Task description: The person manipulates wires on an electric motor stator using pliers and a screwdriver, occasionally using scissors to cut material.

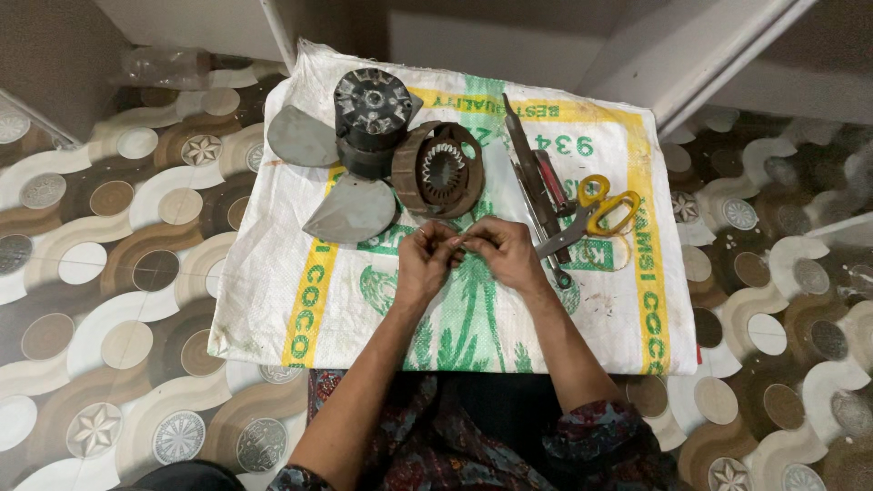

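We record a patterned tile floor (109,300) in brown, cream and grey, carrying everything in view. Spread on it at centre lies a white woven sack (273,273), flattened, with yellow border bands and green printed lettering and palm motifs; it serves as a mat, and we see nothing inside it. At 11 o'clock on the sack stands a dark fan motor (371,118) with two grey blades at 10 o'clock. Touching it at 12 o'clock rests a brown ring-shaped stator (439,170). At 2 o'clock lie yellow-handled scissors (596,211), beside a flat file (532,168) and a red-handled tool (552,182). At centre, our left hand (421,264) and right hand (505,255) meet fingertip to fingertip, both pinching a small item too tiny to identify. A clear plastic bottle (168,64) lies on the floor at 10 o'clock.
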